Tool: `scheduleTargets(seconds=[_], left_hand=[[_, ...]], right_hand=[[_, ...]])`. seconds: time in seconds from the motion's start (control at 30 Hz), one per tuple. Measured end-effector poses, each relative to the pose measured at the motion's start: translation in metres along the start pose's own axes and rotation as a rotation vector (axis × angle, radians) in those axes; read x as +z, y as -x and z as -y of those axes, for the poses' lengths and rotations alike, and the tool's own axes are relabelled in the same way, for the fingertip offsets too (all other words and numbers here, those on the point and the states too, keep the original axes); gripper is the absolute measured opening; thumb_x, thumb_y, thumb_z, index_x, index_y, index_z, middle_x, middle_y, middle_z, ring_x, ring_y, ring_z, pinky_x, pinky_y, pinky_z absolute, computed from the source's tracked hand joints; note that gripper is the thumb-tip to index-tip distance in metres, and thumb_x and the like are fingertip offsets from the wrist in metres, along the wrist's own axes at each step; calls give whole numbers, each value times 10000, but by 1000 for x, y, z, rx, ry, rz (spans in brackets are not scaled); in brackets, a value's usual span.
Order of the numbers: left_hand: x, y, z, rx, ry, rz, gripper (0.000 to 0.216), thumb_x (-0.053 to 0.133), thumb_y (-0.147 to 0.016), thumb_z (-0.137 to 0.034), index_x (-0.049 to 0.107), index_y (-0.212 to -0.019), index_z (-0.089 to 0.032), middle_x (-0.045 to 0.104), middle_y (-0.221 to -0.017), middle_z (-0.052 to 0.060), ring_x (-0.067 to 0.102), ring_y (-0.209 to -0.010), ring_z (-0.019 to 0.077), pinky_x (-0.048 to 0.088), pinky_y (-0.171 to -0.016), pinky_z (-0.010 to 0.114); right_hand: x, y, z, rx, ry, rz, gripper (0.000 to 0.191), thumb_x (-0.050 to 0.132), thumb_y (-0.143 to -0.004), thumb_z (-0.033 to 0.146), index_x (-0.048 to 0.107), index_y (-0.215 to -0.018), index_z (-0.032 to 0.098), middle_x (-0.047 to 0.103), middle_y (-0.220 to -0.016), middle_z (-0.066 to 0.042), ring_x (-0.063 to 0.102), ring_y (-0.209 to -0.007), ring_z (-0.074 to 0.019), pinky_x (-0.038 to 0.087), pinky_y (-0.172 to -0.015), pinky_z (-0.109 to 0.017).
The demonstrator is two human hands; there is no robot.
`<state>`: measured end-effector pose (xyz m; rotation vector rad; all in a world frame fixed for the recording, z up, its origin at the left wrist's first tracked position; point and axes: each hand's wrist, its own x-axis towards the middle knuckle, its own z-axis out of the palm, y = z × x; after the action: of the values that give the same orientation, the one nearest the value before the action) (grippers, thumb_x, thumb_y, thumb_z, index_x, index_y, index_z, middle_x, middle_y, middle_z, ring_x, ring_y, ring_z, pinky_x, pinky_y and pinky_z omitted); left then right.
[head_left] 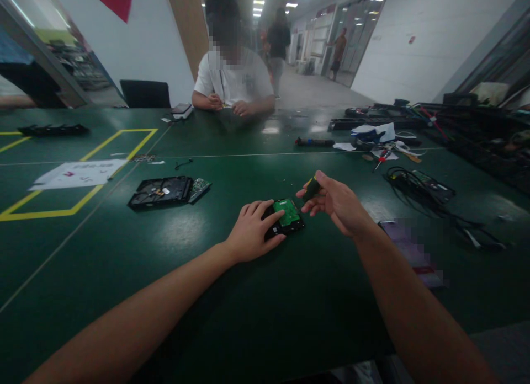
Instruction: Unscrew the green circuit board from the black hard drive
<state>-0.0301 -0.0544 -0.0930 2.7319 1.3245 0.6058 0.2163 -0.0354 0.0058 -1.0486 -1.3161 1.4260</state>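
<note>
A hard drive (293, 225) lies on the green table in front of me, its green circuit board (286, 212) facing up. Around its left side my left hand (252, 229) holds it, thumb along the near edge and one finger resting on the board. My right hand (337, 202) is just right of the drive and raised above the table. Its fingers are closed on a screwdriver (311, 188) with a dark green and yellow handle. The screwdriver's tip cannot be made out.
An opened hard drive (161, 192) with a loose circuit board (200, 189) lies left. Paper (78, 173) is beyond it. To the right are black cables (418, 188), a purple pouch-like item (409, 251) and a black cylindrical tool (314, 142). A person (234, 80) sits opposite.
</note>
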Motion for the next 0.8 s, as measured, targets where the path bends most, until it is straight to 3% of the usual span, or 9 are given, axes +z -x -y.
scheduleTargets(seconds=[0.23, 0.5, 0.8], left_hand=[[-1, 0, 0, -9, 15, 4, 636, 634, -974, -601, 557, -1534, -309, 441, -1616, 132, 431, -1448, 400, 382, -1167, 638], [-3, -1, -2, -5, 17, 2, 635, 637, -977, -590, 554, -1538, -303, 444, -1615, 143, 434, -1441, 406, 389, -1155, 644], [-2, 0, -1, -9, 21, 6, 639, 651, -971, -584, 549, -1543, -318, 439, -1619, 128, 426, -1446, 400, 377, -1166, 641]], right_hand=[[0, 1, 1, -41, 27, 47, 426, 657, -957, 624, 688, -962, 199, 766, -1078, -100, 626, -584, -110, 364, -416, -251], [3, 1, 1, -49, -11, 19, 401, 626, -977, 608, 676, -986, 210, 761, -1047, -85, 661, -650, -136, 477, -544, -285], [0, 2, 1, -80, 126, 39, 397, 632, -979, 618, 728, -1019, 235, 751, -1011, -51, 505, -585, -91, 304, -466, -250]])
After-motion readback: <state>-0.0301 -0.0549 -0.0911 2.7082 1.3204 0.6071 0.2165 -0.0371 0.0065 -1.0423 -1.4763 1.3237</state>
